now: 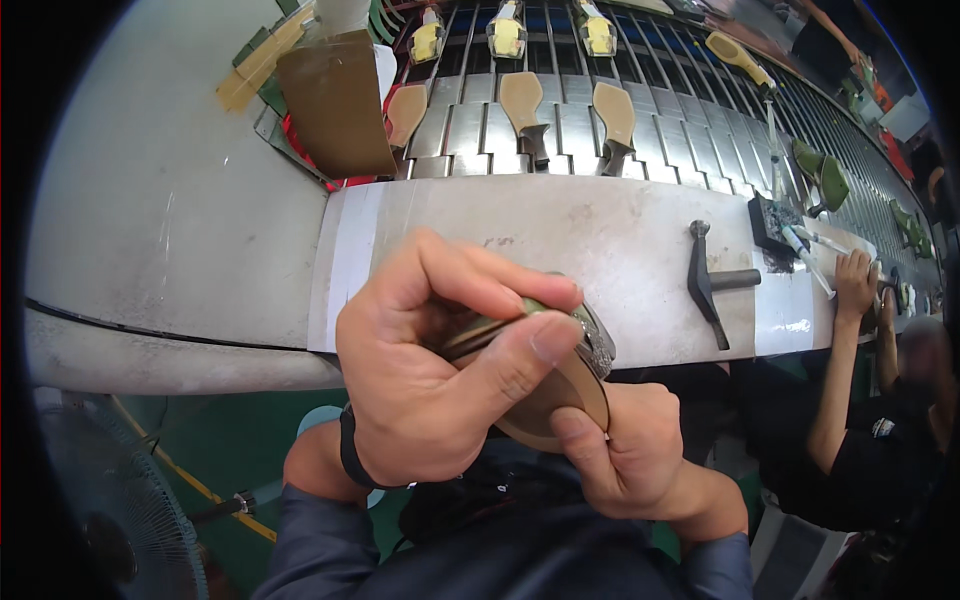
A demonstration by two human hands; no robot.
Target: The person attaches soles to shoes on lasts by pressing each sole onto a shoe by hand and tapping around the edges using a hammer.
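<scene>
Both of my hands hold one shoe in front of my body, at the table's near edge. It has a tan sole, a green upper part and a glittering trim along one side. My left hand pinches the green part between thumb and fingers, covering much of it. Lower on the right, my right hand grips the sole's edge, its thumb pressed on the tan face. The other side of the shoe is hidden from me. A hammer with a dark head lies on the table to the right.
Beyond the white table, a slatted metal conveyor carries several tan soles with heels. A brown cardboard piece stands at its left. At right are a black holder with brushes and a co-worker's hand. A fan stands lower left.
</scene>
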